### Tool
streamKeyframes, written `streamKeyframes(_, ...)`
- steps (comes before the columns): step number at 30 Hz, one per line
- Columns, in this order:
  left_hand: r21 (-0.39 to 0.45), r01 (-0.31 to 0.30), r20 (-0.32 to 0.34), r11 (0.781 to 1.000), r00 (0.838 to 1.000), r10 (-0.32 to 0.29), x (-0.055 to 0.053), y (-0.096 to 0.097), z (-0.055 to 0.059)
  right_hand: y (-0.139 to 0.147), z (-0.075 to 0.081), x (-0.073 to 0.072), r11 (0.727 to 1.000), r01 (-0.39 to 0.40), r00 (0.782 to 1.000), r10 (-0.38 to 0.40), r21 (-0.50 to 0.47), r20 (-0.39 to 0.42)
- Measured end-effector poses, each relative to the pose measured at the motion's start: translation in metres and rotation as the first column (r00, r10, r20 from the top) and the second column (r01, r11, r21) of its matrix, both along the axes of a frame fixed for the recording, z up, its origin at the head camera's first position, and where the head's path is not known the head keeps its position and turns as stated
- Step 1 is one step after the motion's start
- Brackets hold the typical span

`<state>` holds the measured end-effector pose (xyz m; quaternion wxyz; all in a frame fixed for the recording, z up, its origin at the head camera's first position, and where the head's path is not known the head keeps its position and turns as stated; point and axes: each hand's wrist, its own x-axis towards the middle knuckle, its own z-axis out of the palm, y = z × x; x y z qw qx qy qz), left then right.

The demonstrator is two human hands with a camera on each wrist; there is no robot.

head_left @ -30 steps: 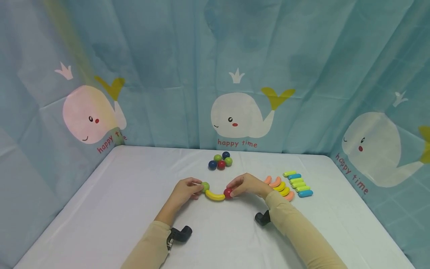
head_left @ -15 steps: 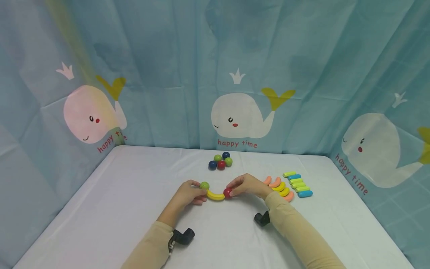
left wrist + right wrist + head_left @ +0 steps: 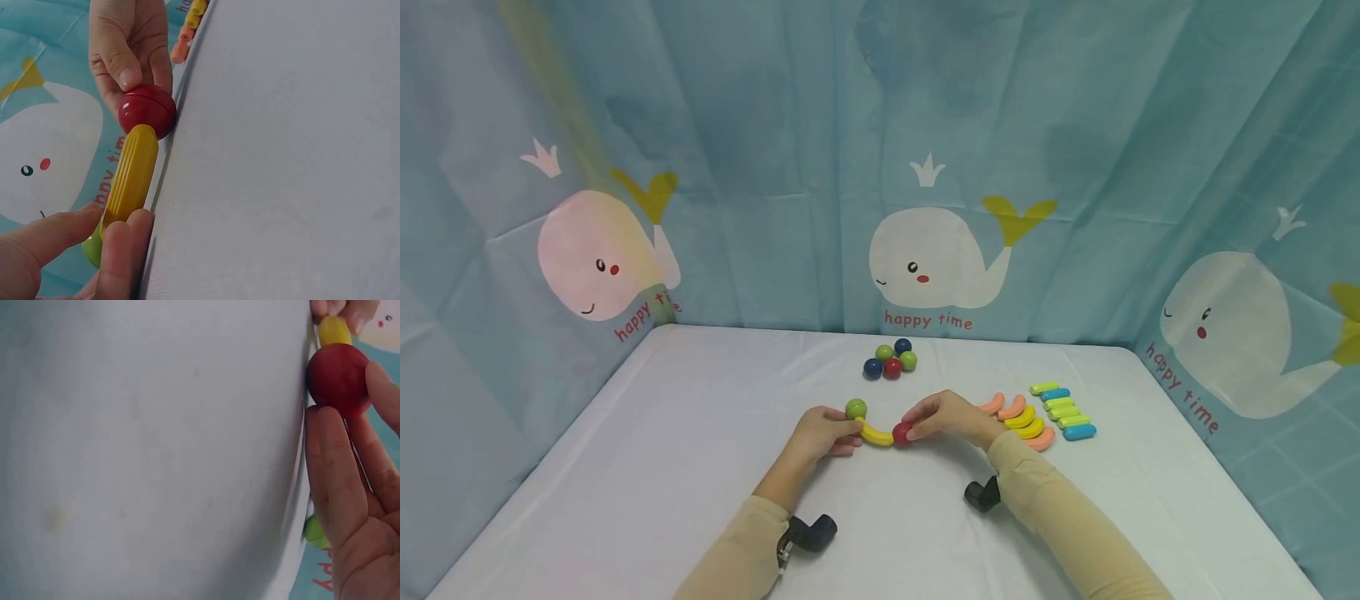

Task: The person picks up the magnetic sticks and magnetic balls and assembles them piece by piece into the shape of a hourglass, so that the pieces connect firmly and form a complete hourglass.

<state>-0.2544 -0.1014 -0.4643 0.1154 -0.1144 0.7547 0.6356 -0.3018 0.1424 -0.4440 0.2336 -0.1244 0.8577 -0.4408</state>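
Observation:
A curved yellow stick lies across the middle, joined to or touching a red ball at its right end and a green ball at its left end. My left hand pinches the yellow stick near the green ball; in the left wrist view the thumb and fingertips sit on either side of the grooved stick, partly covering the green ball. With thumb and fingers, my right hand holds the red ball, which the right wrist view shows up close.
Behind the hands, several green, blue and red balls sit in a cluster. Right of the right hand lie several curved orange and yellow sticks, then a column of straight lime and blue sticks. A white cloth covers the table.
My left hand has shifted its grip from the green ball down onto the yellow stick's left end. The right hand has moved slightly left with the red ball.

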Motion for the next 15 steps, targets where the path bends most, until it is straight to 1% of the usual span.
streamKeyframes(4,-0.026,0.007,0.008,1.000,1.000,-0.006,0.0008,-0.0006,-0.0001,-0.0036,-0.0007,0.0015,1.000,-0.014,1.000,0.014,0.006,-0.005)
streamKeyframes(7,-0.044,0.015,0.009,0.999,1.000,-0.015,0.0018,-0.0004,-0.0002,-0.0060,-0.0013,0.0031,1.000,-0.011,1.000,0.011,0.002,0.003)
streamKeyframes(15,-0.056,0.026,0.027,0.998,0.999,-0.025,0.0026,0.0005,-0.0012,-0.0084,-0.0042,0.0070,1.000,0.008,1.000,-0.008,-0.016,0.018)
